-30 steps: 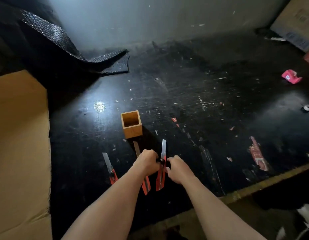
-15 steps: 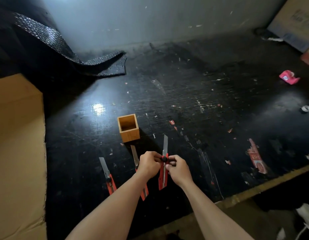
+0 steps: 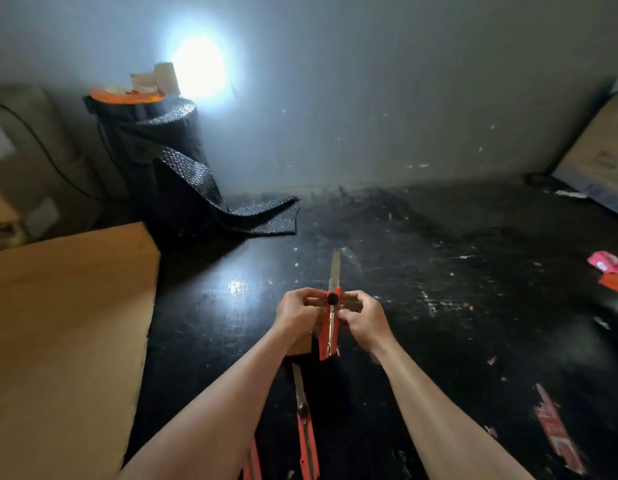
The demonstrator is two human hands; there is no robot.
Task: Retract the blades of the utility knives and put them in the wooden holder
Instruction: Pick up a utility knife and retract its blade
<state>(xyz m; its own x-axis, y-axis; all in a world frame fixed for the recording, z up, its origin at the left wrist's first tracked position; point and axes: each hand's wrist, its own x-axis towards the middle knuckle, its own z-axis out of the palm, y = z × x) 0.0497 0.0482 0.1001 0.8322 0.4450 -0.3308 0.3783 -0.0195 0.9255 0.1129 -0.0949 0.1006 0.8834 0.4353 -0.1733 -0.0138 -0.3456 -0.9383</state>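
Observation:
Both hands hold one red utility knife point(image 3: 329, 336) upright above the black table point(image 3: 439, 306), its long blade point(image 3: 334, 270) still out and pointing away from me. My left hand point(image 3: 298, 311) grips the knife body from the left; my right hand point(image 3: 361, 318) pinches it from the right, near the black knob. The wooden holder point(image 3: 301, 344) is mostly hidden behind my left wrist. A second red knife point(image 3: 305, 424) lies on the table below with its blade out. Part of a third red knife point(image 3: 252, 460) shows beside my left forearm.
A large cardboard box point(image 3: 65, 334) fills the left side. A black roll of bubble wrap point(image 3: 162, 157) stands at the back left, its end trailing onto the table. Pink and red items point(image 3: 608, 270) lie at the right edge. Another cardboard box point(image 3: 598, 157) leans back right.
The camera has tilted up, showing the wall and the roll. Both hands have raised the knife off the table and now cover the holder. The blade is still out.

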